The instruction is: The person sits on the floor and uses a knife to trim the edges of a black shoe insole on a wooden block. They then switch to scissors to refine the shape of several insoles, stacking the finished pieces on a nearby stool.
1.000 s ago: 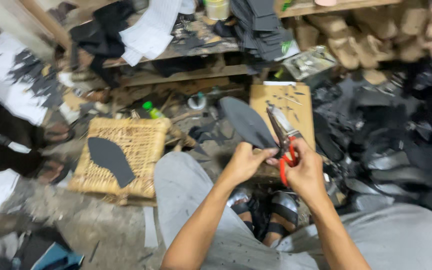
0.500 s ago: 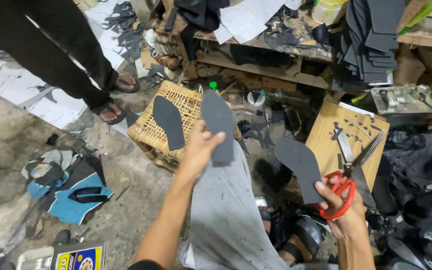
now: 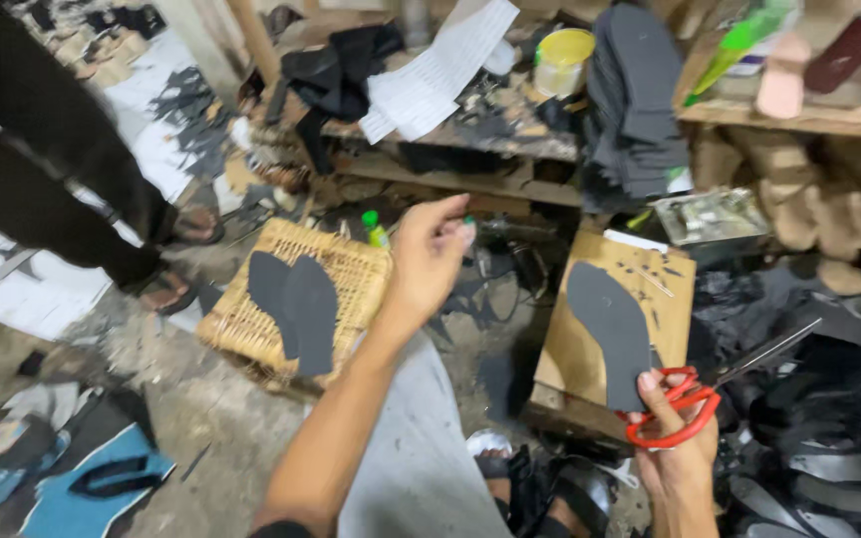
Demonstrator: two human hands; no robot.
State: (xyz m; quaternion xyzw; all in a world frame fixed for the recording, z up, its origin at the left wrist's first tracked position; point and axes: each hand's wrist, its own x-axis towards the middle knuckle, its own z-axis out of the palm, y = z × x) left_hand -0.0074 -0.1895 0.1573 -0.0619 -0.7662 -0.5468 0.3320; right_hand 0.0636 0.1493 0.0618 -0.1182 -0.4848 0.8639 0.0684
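Left hand [image 3: 429,254]: raised above the wicker basket's right edge, empty, fingers loosely apart and slightly curled, touching nothing. Right hand [image 3: 678,443]: fingers clamped through the handles of red-handled scissors [image 3: 692,410], blades pointing up and to the right; the same hand pinches the lower end of a dark grey sole cutout [image 3: 610,319]. That cutout lies against a wooden board [image 3: 590,359] propped beside the person's knee. 2 further sole cutouts [image 3: 296,304] lie overlapping on the upturned wicker basket [image 3: 351,269], left of the left hand. A green-capped bottle [image 3: 375,228] stands just behind the basket. A stack of dark soles [image 3: 640,100] sits on the cluttered shelf [image 3: 799,118] above. Another person's dark-trousered legs [image 3: 42,169] stand at far left.
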